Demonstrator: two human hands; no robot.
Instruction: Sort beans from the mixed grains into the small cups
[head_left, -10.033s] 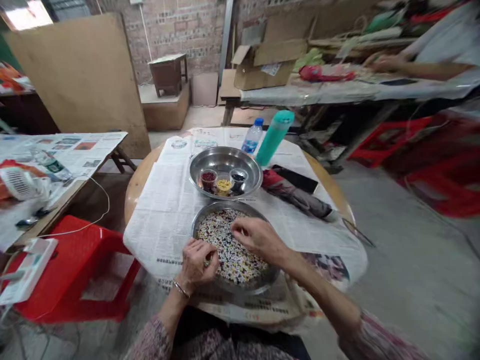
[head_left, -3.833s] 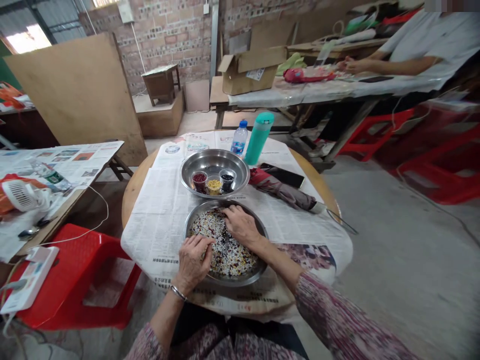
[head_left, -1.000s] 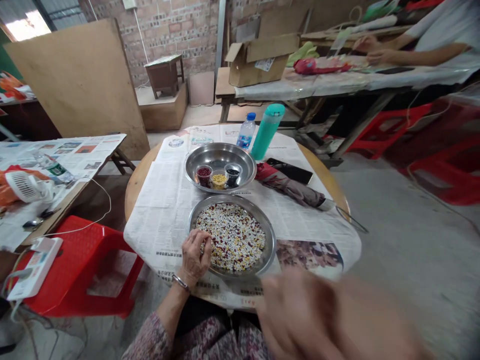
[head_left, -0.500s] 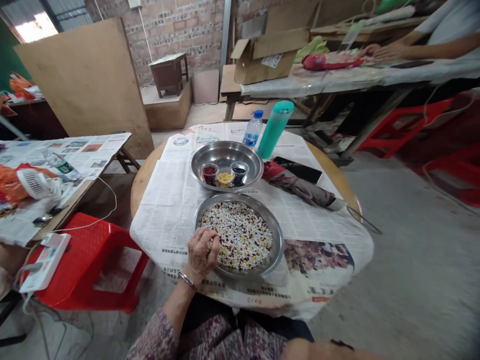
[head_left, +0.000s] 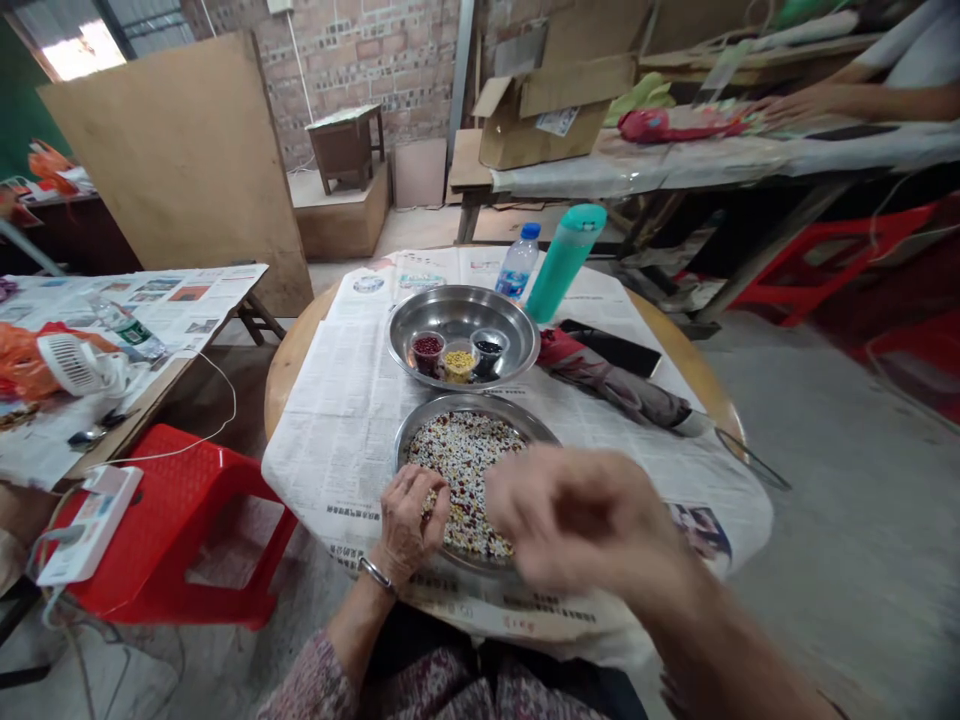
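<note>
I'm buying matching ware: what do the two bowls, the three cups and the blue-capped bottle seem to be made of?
Far bowl: metal, probably stainless steel, shiny inside with bright reflections.
Near bowl: likely the same, judging by its grey gleam.
Cups: clear, smooth, probably plastic, since colours show through their walls; glass is possible.
Bottle: glossy clear plastic, it seems; see-through, with a slight sheen.

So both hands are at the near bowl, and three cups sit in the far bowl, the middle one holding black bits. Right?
Not quite: the head view shows yellow bits in the middle cup; the black bits are in the cup to its right. The left hand and right hand are at the near bowl, and the cups in the far bowl.
</note>
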